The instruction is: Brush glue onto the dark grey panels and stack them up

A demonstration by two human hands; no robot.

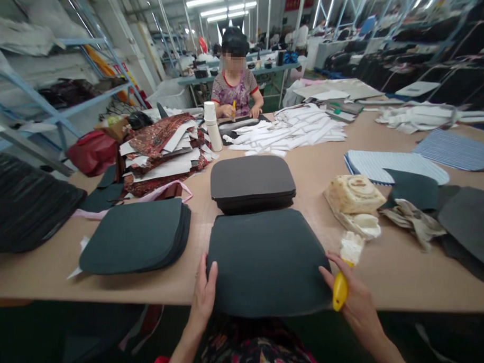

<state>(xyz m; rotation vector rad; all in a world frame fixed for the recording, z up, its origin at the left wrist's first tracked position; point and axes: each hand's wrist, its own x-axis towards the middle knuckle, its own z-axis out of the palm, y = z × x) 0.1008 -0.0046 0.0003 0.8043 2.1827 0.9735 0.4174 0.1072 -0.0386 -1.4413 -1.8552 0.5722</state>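
Note:
A dark green, round-cornered sheet (266, 262) lies in front of me, its near edge at the table's edge. My left hand (204, 291) grips the sheet's left side, thumb on top. On its right side, my right hand (351, 291) pinches the edge and also holds a brush (340, 292) with a yellow handle and white-coated bristles. Just behind stands a stack of dark grey sheets (253, 179) of similar shape. Another stack of dark green sheets (132, 236) is to the left. A cream-crusted container (355, 196) sits beyond my right hand.
Across the table (397, 282) a co-worker (235, 86) sits behind white strips (291, 127). Patterned pieces (164, 147) are piled at left, near a white bottle (214, 133). Striped blue pieces (397, 166) and a crumpled cloth (417, 222) lie at right.

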